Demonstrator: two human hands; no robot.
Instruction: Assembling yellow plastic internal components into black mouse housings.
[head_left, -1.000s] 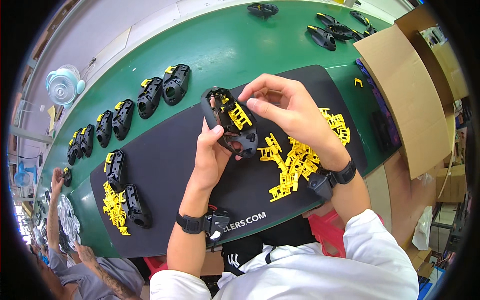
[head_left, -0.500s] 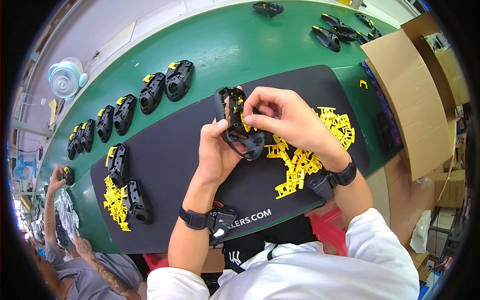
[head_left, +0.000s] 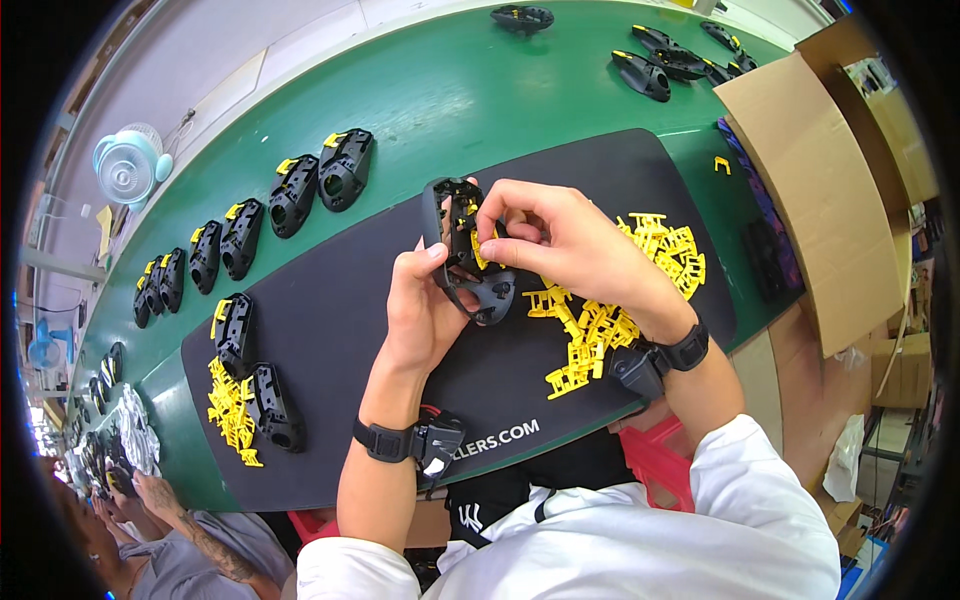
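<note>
My left hand (head_left: pixel 412 305) grips a hollow black plastic housing (head_left: pixel 489 298) above the dark mat, its open inner side turned up toward me. My right hand (head_left: pixel 565 235) pinches a small yellow plastic clip (head_left: pixel 478 250) against the inside of that housing; the fingers partly hide it. Below my right forearm a loose pile of yellow plastic clips (head_left: pixel 603 325) lies spread on the mat. Toward the mat's left end sit a smaller heap of yellow clips (head_left: pixel 232 415) and two more black housings (head_left: pixel 274 405), one with a yellow piece at its top.
Several black housings with yellow pieces (head_left: pixel 346 170) stand in a row on the green table (head_left: pixel 470 90). More housings (head_left: pixel 640 76) lie at the far right, near a cardboard box (head_left: pixel 810 200). A co-worker's tattooed arm (head_left: pixel 185 520) is at the lower left; a fan (head_left: pixel 130 168) stands behind.
My hands and the housing have shifted only slightly, the clip still pinched inside it. At the left, the co-worker's raised hand has drawn back from the table's far side.
</note>
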